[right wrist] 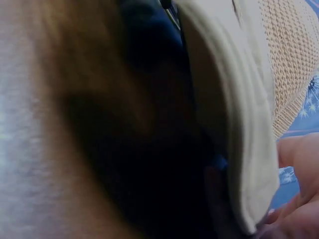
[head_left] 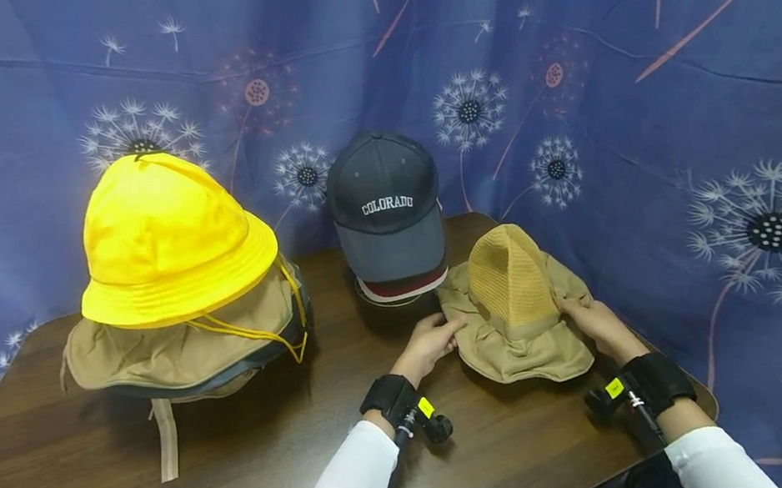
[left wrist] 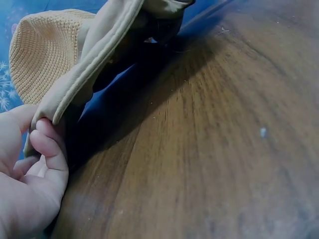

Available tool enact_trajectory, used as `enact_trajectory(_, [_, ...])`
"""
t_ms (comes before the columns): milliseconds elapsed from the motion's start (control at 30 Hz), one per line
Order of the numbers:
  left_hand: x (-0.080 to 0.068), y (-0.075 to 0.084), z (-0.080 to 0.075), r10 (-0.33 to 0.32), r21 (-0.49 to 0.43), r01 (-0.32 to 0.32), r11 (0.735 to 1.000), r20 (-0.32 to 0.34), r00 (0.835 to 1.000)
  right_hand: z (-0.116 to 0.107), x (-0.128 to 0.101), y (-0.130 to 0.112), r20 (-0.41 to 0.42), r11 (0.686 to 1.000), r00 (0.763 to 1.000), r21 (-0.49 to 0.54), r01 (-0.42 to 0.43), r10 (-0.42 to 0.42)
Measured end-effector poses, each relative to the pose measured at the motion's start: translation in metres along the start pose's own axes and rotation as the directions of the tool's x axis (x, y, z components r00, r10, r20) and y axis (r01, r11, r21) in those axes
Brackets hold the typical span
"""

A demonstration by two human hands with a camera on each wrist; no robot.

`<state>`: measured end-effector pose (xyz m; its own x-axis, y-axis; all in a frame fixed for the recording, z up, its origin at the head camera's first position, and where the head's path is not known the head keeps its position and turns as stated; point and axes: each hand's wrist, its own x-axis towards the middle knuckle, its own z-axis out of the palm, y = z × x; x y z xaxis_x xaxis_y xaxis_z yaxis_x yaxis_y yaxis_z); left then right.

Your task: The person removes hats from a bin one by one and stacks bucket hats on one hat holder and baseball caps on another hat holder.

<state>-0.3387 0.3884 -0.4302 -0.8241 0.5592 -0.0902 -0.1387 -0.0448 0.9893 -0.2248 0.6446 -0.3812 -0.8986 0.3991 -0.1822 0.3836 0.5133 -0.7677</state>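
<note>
A tan sun hat (head_left: pixel 514 284) with a woven straw-coloured crown and a wide cloth brim is held between both hands at the right of the table. My left hand (head_left: pixel 431 346) pinches the brim's left edge, thumb above and fingers curled beneath, as the left wrist view shows. On the opposite side my right hand (head_left: pixel 601 326) grips the brim close to the crown. Both wrist views show shadow under the raised brim (left wrist: pixel 89 64). Just behind the left hand stands a dark grey cap (head_left: pixel 384 194) lettered COLORADO, on top of a cap with a maroon and white visor (head_left: pixel 405 286).
At the left a yellow bucket hat (head_left: pixel 171 243) with a yellow cord tops a stack of hats, a tan brim (head_left: pixel 149 352) below it. A beige strap (head_left: pixel 167 442) hangs down in front. The wooden table (head_left: pixel 260 483) meets a blue dandelion-print curtain (head_left: pixel 645 113) behind and at right.
</note>
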Motion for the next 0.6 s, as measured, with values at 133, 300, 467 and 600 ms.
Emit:
enact_trajectory(133, [-0.001, -0.003, 0.000, 0.037, 0.030, -0.037, 0.999, 0.001, 0.999, 0.003, -0.004, 0.001, -0.006, 0.999, 0.999, -0.016, 0.037, -0.037])
enact_trajectory(300, [0.000, 0.001, -0.001, 0.094, 0.068, -0.092, 0.993, -0.027, 0.995, 0.003, -0.001, -0.003, -0.020, 0.999, 0.999, -0.030, 0.045, -0.045])
enact_trajectory(467, [-0.004, -0.001, 0.001, 0.120, 0.073, -0.117, 0.990, -0.041, 0.992, 0.004, -0.002, 0.000, -0.018, 0.996, 0.998, -0.061, 0.067, -0.068])
enact_trajectory(600, [-0.013, -0.008, 0.005, 0.123, 0.074, -0.121, 0.990, -0.029, 0.992, 0.006, -0.006, 0.010, -0.017, 0.991, 0.996, -0.107, 0.081, -0.083])
